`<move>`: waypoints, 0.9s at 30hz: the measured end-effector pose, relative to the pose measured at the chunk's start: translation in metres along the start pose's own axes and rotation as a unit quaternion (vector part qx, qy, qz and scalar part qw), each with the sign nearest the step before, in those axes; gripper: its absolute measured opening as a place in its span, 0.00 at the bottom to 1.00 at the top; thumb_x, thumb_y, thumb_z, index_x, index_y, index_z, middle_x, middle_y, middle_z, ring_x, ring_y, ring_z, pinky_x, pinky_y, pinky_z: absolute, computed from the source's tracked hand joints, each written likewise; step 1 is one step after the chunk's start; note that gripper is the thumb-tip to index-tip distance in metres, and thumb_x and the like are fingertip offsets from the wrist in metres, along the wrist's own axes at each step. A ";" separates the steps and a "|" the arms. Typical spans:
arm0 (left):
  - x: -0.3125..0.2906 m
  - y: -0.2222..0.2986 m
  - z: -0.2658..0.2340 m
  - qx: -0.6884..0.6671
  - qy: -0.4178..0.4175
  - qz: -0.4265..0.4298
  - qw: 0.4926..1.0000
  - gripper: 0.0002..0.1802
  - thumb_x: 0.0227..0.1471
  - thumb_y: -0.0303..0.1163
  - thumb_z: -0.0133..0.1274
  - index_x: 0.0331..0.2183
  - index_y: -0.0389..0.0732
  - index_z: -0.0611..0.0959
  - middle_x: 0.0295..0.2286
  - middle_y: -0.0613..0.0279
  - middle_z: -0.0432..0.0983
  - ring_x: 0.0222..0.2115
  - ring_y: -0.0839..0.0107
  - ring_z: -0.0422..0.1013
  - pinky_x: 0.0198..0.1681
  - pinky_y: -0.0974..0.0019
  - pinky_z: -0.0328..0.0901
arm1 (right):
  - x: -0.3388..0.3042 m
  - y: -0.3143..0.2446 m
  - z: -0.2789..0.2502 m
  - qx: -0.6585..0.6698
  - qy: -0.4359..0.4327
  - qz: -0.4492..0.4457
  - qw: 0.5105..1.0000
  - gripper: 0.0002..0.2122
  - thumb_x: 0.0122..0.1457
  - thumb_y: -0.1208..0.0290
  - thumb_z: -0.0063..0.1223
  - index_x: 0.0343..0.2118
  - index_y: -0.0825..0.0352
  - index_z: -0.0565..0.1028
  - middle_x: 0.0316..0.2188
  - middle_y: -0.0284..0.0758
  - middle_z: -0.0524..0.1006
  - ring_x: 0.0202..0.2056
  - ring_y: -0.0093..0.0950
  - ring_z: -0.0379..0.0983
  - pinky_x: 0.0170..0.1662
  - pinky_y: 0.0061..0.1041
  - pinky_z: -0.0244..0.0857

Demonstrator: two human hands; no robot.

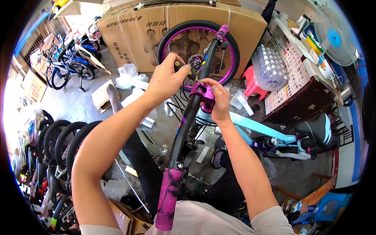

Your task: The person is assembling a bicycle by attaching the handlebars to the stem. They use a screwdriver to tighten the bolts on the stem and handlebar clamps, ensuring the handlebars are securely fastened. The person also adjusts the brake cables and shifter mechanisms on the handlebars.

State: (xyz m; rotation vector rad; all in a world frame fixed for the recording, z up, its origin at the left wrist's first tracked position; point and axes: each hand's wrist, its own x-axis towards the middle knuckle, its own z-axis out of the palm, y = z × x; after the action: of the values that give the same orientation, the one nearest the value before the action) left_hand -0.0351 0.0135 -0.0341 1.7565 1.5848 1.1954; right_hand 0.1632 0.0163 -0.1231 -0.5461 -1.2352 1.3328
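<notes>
A black handlebar [187, 121] with a magenta-and-black grip [169, 197] runs away from me above a light blue bicycle frame [260, 128]. My left hand [167, 77] is closed around a screwdriver-like tool with a yellow-and-black handle [192, 76], its shaft pointing toward the clamp. Most of that tool is hidden by the fingers. The purple stem [207, 97] clamps the middle of the bar. Against it, my right hand [219, 100] has its thumb and fingers closed, close to the tool's tip. Black cables hang below the stem.
The front wheel with a purple rim [234, 58] stands before a large cardboard box [129, 39]. Several bicycles crowd the left side, their black tyres [58, 135] nearest me. At right are a red stool [250, 84], packed bottles [269, 68] and a fan [335, 36]. Plastic wrapping litters the floor.
</notes>
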 end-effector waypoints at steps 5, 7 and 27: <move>0.017 0.053 -0.027 -0.092 0.018 -0.092 0.991 0.16 0.64 0.41 0.56 0.39 0.36 0.78 0.16 0.67 0.70 0.10 0.78 0.63 0.13 0.71 0.57 | 0.001 0.004 -0.009 0.012 0.010 -0.002 1.000 0.16 0.69 0.65 0.43 0.47 0.72 0.80 0.29 0.32 0.80 0.23 0.17 0.73 0.27 0.18 0.67; 0.014 0.051 -0.026 -0.068 -0.002 -0.127 0.990 0.16 0.64 0.41 0.56 0.38 0.35 0.78 0.16 0.67 0.70 0.10 0.78 0.63 0.12 0.71 0.56 | 0.002 0.005 -0.007 0.017 0.006 -0.003 1.000 0.16 0.69 0.65 0.43 0.47 0.72 0.80 0.29 0.32 0.80 0.23 0.17 0.73 0.27 0.18 0.67; 0.006 0.057 -0.006 0.021 -0.038 -0.181 0.983 0.19 0.62 0.42 0.57 0.36 0.32 0.79 0.16 0.62 0.73 0.09 0.76 0.64 0.12 0.68 0.55 | 0.000 0.003 -0.004 0.015 0.007 0.004 1.000 0.16 0.69 0.65 0.44 0.47 0.71 0.79 0.28 0.29 0.79 0.23 0.16 0.73 0.28 0.18 0.66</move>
State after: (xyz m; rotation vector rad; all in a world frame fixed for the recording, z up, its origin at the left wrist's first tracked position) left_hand -0.0098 0.0063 0.0175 1.4366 1.7981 0.9157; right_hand 0.1654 0.0187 -0.1269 -0.5392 -1.2017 1.3496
